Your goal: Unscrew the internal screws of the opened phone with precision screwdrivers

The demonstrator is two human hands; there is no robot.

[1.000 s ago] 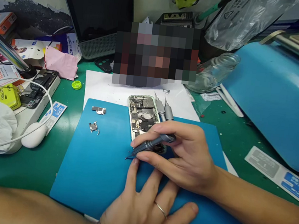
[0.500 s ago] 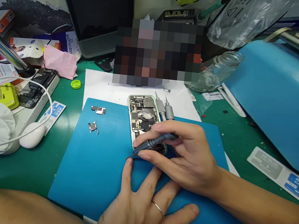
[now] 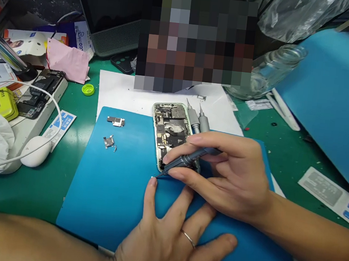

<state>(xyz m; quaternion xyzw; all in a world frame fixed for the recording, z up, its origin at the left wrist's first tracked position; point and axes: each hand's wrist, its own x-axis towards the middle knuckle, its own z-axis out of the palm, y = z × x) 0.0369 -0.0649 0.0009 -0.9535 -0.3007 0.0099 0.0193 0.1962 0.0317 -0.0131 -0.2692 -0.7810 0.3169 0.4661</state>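
At the middle of a smooth blue work mat, just below an opened smartphone with a pale green frame and bared dark circuitry, a bare left hand, palm down, fingers spread, a thin silver ring on one finger, nothing in its grip. Above it, a bare right hand, fingers and thumb pinched closely around a slim dark-grey pen-shaped screwdriver, slanted down to the left. New since a moment ago: the leftmost fingertip of the left hand now on the left of the screwdriver's point, rather than just to its right; also a tiny bright speck at that fingertip, too small to identify. Apparently, then, fine handling between finger and tool out on the mat, not inside the smartphone. Smartphone unmoved, straddling the mat's upper edge, top end over a white paper sheet, lower end partly hidden by the right hand; contact between the two impossible to judge. Just beside its right edge, two silver-grey screwdrivers with needle-like tips. Well apart to the left, undisturbed, a flat dark-and-silver metal bracket and a small squarish metal piece.
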